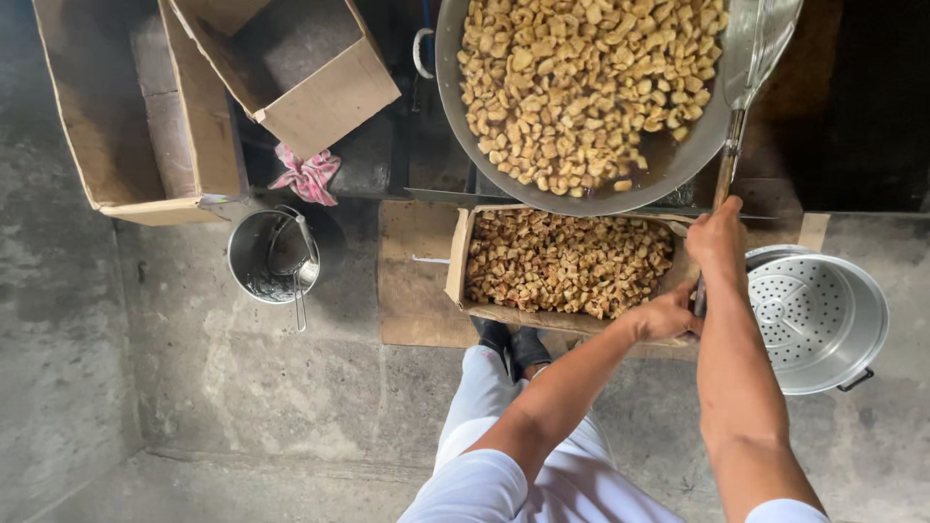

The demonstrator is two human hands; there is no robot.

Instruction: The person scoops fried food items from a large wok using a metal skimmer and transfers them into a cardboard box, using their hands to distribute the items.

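Both hands grip one long ladle handle (728,160): right hand (719,237) higher, left hand (666,317) lower. Ladle head rests on wok (448,39) rim, above cardboard box (459,254) of fried pieces.

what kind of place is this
Probably a small frying workshop or back kitchen for making fried snacks in bulk. A huge wok brims with golden pieces in oil, a cardboard box beneath holds more, and a perforated steel pot sits on the bare concrete floor.
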